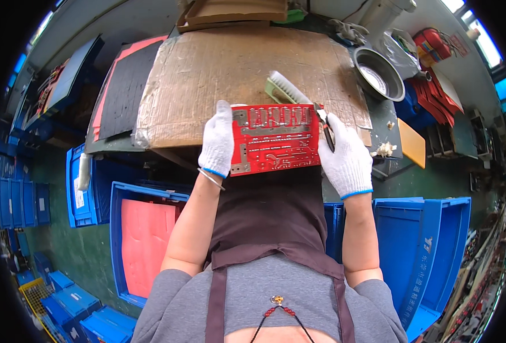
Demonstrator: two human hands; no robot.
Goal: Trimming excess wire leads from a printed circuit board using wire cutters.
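A red circuit board (276, 140) with silvery solder tracks is held up in front of my apron, near the table's front edge. My left hand (217, 140), in a white knitted glove, grips the board's left edge with the thumb up. My right hand (344, 154), gloved the same way, is closed around dark-handled pliers (327, 132) at the board's right edge. Their jaws point up beside the upper right corner; the right fingertips are partly hidden. Just beyond the board, a green brush (287, 88) with white bristles lies on the cardboard sheet (207, 74).
A grey metal bowl (379, 74) stands at the table's right. Black and red sheets (124, 91) lie at the left. Blue crates (399, 246) flank me, and the left crate (116, 246) holds a pink sheet. A brown carton (236, 11) sits at the back.
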